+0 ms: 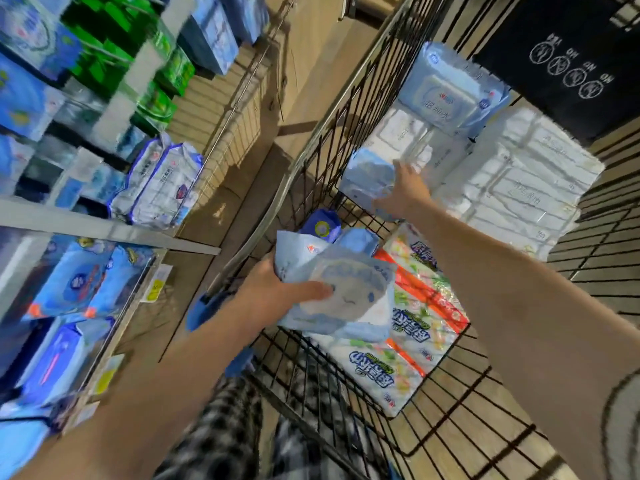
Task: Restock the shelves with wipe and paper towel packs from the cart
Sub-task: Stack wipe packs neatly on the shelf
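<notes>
Pale-blue crinkly wipe pack [349,299] (left grip [273,289])

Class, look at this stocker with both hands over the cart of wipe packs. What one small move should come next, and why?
Probably lift the far wipe pack clear of the wire cart: the right hand is on it, grip blurred, while the left hand holds a second pack, ready for the shelves.

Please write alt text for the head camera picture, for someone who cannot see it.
A person's left hand holds a pale blue wipe pack over a wire cart, while the right hand grips a second blue pack deeper inside. Stocked shelves stand to the left.
</notes>
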